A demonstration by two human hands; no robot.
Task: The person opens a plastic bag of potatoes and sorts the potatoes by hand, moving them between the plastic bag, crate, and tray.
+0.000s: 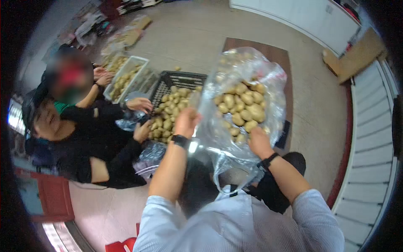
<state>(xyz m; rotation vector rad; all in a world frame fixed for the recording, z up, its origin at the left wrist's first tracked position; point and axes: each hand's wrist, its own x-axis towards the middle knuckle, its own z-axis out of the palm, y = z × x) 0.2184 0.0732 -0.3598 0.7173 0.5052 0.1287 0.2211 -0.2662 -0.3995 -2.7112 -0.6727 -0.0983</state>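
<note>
A large clear plastic bag lies open in front of me with many potatoes inside. At its near side my right hand reaches into the opening, its fingers closed on a potato at the edge of the pile. My left hand is between the bag and a black plastic crate of potatoes. Its fingers are smeared by motion, so whether it holds anything cannot be made out. A looped plastic handle of the bag hangs toward my lap.
On the left, a person in black has both hands at the crate. Beyond, another person's hands are near white crates of potatoes. A brown board lies under the bag. Cardboard leans on the right, beside a white shutter.
</note>
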